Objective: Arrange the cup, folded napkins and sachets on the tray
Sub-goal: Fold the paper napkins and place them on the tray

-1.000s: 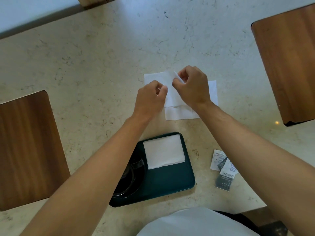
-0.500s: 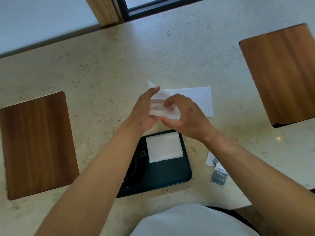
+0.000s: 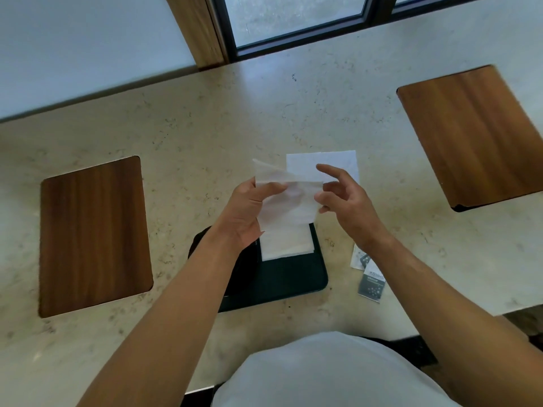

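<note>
A: Status of the napkin [image 3: 286, 201]?

B: Lifted off the counter since a second ago, held above the tray [image 3: 293, 277]. Left hand [image 3: 249, 212] grips it; right hand [image 3: 343, 198] has released, fingers spread (folding unfinished). Sachets [image 3: 368, 274] remain beside the tray.

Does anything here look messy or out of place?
Slightly. The sachets lie in a loose, overlapping heap on the counter right of the tray, not on it. One napkin also sits flat on the counter. Nothing looks spilled or damaged.
</note>
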Available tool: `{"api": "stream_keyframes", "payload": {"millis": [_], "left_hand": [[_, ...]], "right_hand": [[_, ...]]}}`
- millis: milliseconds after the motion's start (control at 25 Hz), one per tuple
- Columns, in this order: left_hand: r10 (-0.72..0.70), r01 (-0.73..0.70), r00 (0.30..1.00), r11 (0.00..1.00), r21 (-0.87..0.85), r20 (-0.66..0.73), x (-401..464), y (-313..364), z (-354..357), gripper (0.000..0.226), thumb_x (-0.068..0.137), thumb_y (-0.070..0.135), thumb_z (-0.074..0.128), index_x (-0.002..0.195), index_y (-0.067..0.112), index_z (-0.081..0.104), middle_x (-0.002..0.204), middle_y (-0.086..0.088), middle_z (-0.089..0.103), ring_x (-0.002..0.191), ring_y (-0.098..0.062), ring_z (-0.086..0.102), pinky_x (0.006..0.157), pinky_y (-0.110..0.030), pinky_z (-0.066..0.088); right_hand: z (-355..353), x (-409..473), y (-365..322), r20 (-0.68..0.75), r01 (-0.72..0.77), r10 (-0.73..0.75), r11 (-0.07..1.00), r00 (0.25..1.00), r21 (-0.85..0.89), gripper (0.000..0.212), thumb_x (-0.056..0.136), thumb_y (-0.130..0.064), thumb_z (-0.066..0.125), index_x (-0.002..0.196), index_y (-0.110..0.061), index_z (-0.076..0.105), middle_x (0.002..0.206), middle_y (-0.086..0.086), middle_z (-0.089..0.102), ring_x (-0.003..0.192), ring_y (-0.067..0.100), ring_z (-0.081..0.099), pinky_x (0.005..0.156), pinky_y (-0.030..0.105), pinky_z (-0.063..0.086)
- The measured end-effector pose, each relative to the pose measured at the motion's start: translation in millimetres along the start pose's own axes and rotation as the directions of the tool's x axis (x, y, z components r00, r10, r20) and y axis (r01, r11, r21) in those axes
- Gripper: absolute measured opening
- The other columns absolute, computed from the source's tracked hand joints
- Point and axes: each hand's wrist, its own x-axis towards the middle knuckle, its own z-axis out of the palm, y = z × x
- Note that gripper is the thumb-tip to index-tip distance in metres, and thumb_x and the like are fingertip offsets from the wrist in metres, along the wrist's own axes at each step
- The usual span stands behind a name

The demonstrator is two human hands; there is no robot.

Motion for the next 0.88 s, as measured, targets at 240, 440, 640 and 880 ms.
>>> {"api": "stream_keyframes", "payload": {"millis": [240,440,640,880], "left_hand": [[0.015,-0.015,1.000,0.999,0.035,0.007,-21,-9,-2,0.042,0.087,0.009,0.075,0.125,-0.005,0.066,0.120,-0.024,0.072,0.102,-0.037,0.072,0.080,-0.041,0.060],[0.065,-0.061,0.994,0.997,0.051,-0.087,-29,-13,-2,0.052,0.082,0.001,0.079,0.131,0.005,0.062,0.118,-0.022,0.074,0.105,-0.037,0.073,0.082,-0.044,0.062],[0.151,-0.135,0.980,0.983,0.125,-0.132,-33,-20,-9,0.075,0.084,-0.001,0.078,0.142,0.036,0.049,0.108,-0.017,0.078,0.105,-0.034,0.074,0.094,-0.046,0.058],[0.331,-0.230,0.920,0.889,0.397,-0.210,-32,-24,-8,0.039,0.084,0.004,0.080,0.117,0.023,0.072,0.110,-0.009,0.074,0.102,-0.026,0.072,0.077,-0.021,0.058]], "right_hand": [[11,-17,-7,0.089,0.059,-0.080,0.974,0.993,0.220,0.042,0.091,-0.018,0.071,0.129,-0.035,0.065,0.108,0.008,0.076,0.102,0.025,0.073,0.090,0.035,0.059],[9,-21,-7,0.005,0.096,-0.098,0.981,0.995,0.168,0.025,0.089,-0.014,0.077,0.112,-0.024,0.075,0.107,-0.003,0.078,0.101,0.017,0.074,0.085,0.026,0.059],[6,-21,-6,0.023,0.099,-0.100,0.994,0.995,0.038,0.027,0.086,-0.014,0.080,0.109,-0.026,0.076,0.106,-0.011,0.077,0.100,0.010,0.073,0.087,0.022,0.058],[9,-21,-5,0.035,0.104,-0.102,0.993,0.994,-0.053,0.028,0.086,-0.011,0.080,0.109,-0.027,0.076,0.105,-0.010,0.076,0.097,0.007,0.072,0.087,0.021,0.057]]}}
